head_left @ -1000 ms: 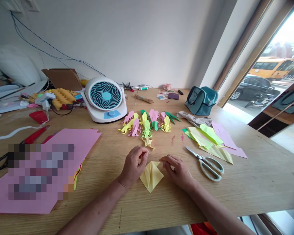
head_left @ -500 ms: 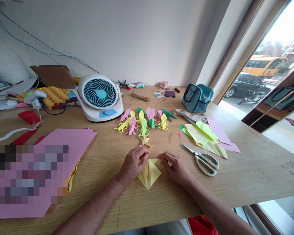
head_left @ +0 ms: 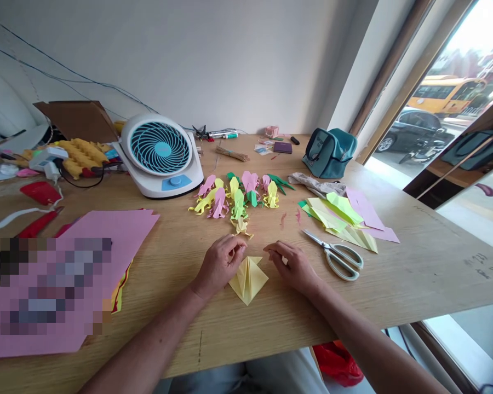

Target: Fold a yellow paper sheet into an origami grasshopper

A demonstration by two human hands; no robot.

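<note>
A piece of yellow folded paper (head_left: 252,284) lies on the wooden table, creased down its middle, its lower point toward me. My left hand (head_left: 219,262) is closed at its upper left edge, with thumb and forefinger together over that corner. Just right of the paper is my right hand (head_left: 291,265), its fingers curled together and its tips a little apart from the upper right flap. Beyond my hands sits a small pale yellow folded paper figure (head_left: 240,225). Several pink, yellow and green paper figures (head_left: 238,203) are grouped behind it.
Scissors (head_left: 339,257) lie right of my right hand, beside loose coloured sheets (head_left: 353,213). A stack of pink paper (head_left: 127,235) is at left. Farther back stand a white fan (head_left: 160,153) and a teal bag (head_left: 331,153). The table's front edge (head_left: 230,366) is near me.
The view has tilted slightly down, so things sit higher in the picture. A small flap now points to the upper right of the paper, and my right fingertips are slightly farther from it.
</note>
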